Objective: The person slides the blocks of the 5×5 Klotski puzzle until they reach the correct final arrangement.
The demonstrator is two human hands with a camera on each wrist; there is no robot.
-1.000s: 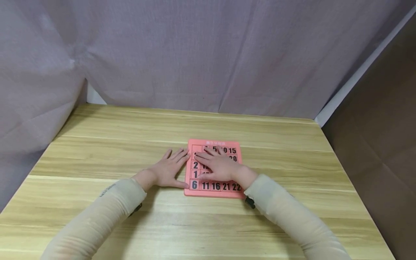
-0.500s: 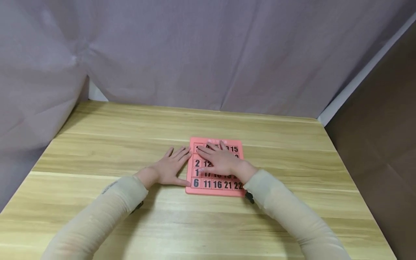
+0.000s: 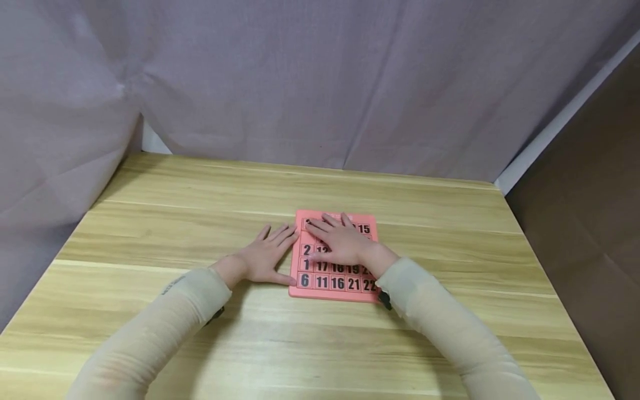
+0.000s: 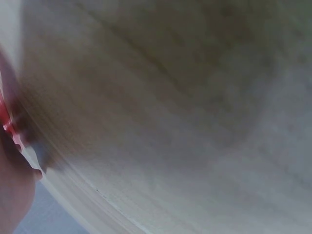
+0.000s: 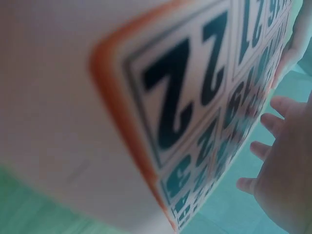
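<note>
1. A pink number puzzle board (image 3: 334,289) is laid flat near the middle of the wooden table (image 3: 150,239)
2. The right hand (image 3: 340,244) is rested on the numbered tiles (image 3: 337,283), fingers straight and spread, with nothing gripped
3. The left hand (image 3: 262,258) is laid flat on the table, fingers extended, touching the board's left edge
4. The bottom row of tiles 6, 11, 16, 21, 22 is left uncovered
5. A grey cloth backdrop (image 3: 300,83) is hung behind the table
6. In the right wrist view, tile 22 (image 5: 187,92) is shown close and blurred
</note>
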